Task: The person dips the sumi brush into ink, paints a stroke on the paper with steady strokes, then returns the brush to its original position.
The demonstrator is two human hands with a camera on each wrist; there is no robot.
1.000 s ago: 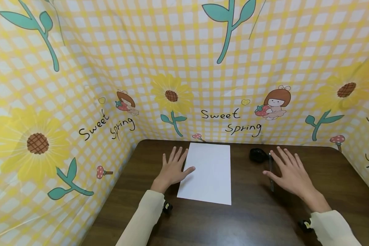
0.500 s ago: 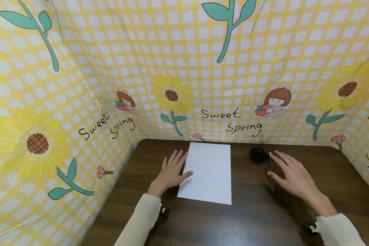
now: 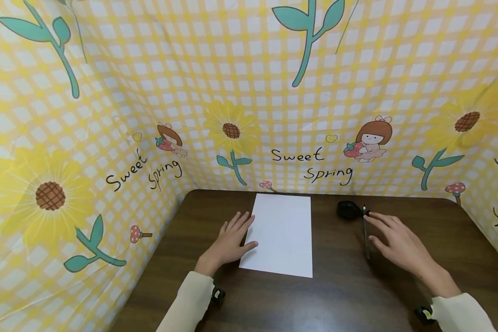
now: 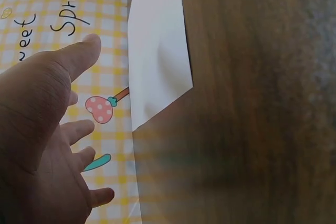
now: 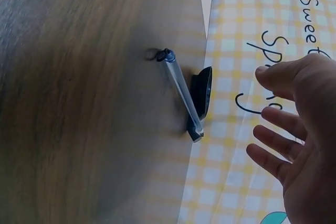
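A blank white sheet of paper [image 3: 280,235] lies flat on the dark wooden table. My left hand [image 3: 228,242], fingers spread, hovers over its left edge; the left wrist view shows the hand [image 4: 47,135] apart from the sheet [image 4: 160,51]. To the right, a slim pen [image 3: 367,242] with a see-through barrel [image 5: 182,93] lies lengthwise. Just left of its far end sits a small black rounded object [image 3: 348,210], its kind unclear. My right hand [image 3: 402,244] is held over the pen's right side, fingers loosely extended, holding nothing; the right wrist view shows it [image 5: 304,129] above the table.
Yellow checked cloth [image 3: 249,69] with sunflowers and lettering rises behind the table [image 3: 274,304] and along its sides. The paper's far end comes close to the cloth. Dark straps [image 3: 217,295] sit at both sleeve cuffs.
Both hands have drawn back slightly towards the body. The right hand's fingers have come closer together and bent a little. Paper, pen and black object have stayed put.
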